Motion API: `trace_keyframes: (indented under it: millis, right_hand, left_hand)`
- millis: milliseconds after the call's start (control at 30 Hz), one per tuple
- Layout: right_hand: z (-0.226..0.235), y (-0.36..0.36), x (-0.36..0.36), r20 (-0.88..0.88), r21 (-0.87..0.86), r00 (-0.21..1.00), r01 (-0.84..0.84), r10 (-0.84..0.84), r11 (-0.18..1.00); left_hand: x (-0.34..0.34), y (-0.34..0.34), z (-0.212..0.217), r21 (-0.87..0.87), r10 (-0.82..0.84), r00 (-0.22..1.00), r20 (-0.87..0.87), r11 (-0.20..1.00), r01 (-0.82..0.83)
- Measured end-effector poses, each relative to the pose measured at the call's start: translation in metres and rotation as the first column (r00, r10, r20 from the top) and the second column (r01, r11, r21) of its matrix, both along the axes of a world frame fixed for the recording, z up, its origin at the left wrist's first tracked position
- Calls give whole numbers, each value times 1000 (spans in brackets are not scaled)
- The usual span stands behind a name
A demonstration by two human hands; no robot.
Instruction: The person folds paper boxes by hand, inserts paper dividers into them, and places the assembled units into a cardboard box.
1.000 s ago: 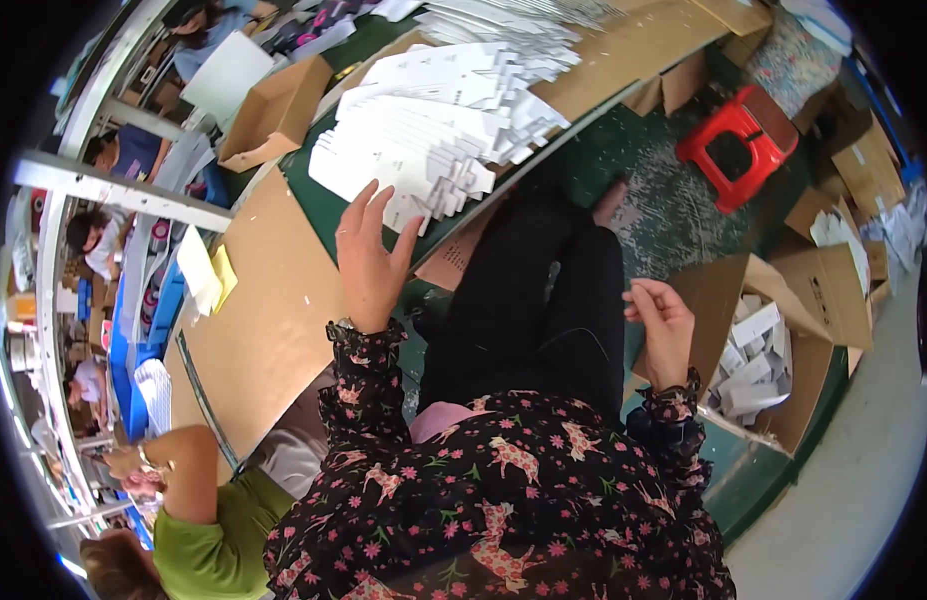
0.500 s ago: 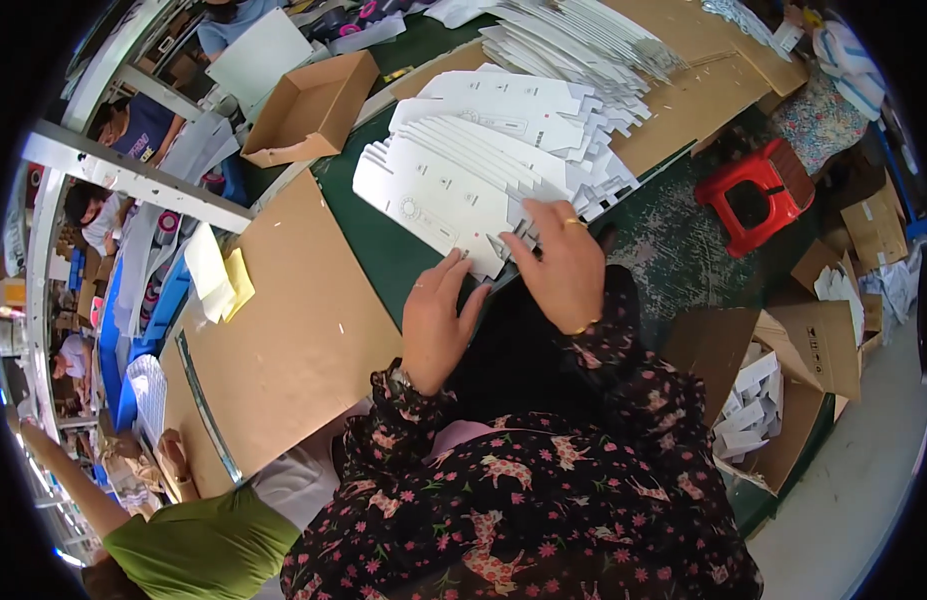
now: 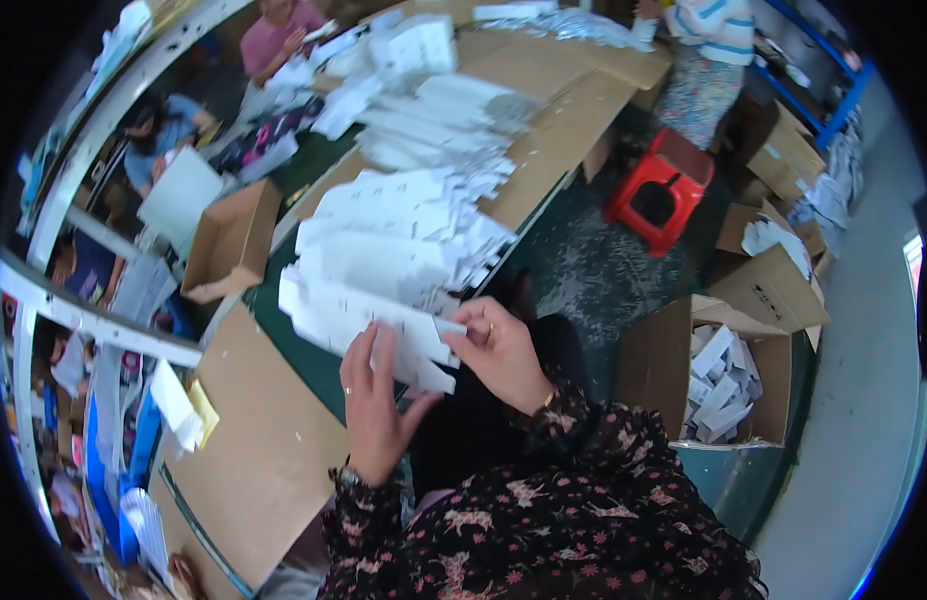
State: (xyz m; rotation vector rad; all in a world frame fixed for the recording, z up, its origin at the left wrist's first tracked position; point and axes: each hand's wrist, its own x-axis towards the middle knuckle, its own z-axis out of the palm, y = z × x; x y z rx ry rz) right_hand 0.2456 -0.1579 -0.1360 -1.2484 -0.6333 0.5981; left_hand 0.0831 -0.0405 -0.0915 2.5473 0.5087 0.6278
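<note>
A flat white box blank (image 3: pixel 408 338) with printed marks lies at the near end of an overlapping pile of white box blanks (image 3: pixel 378 215). My right hand (image 3: pixel 505 358) pinches its right edge between thumb and fingers, and the flaps there stand bent up. My left hand (image 3: pixel 375 405) holds its near edge, with long fingers over the card and the thumb below, by a tab. The fingertips are slightly blurred. More flat blanks (image 3: pixel 433 120) are stacked farther back.
An open brown carton (image 3: pixel 651 370) at right holds folded white boxes (image 3: pixel 723 375). Beyond it stands a red stool (image 3: pixel 663 190). Brown cardboard (image 3: pixel 253 440) covers the table at left, near a shallow brown box (image 3: pixel 228 235). Other people sit along the far left.
My right hand has gone from resting on the pile to pinching the blank's edge, now raised and bent. My left hand has moved onto it. The whole view has shifted.
</note>
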Motion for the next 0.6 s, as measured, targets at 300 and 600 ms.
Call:
trace_keyframes:
  millis: [300,600]
  right_hand:
    - [44,-132,41,-244,-143,957,-193,154,971]
    - [16,-240,53,259,-455,949,-43,178,890]
  left_hand:
    - [49,-49,34,139,-508,827,-239,825,547]
    - [88,-116,-48,53,-741,617,263,650,758]
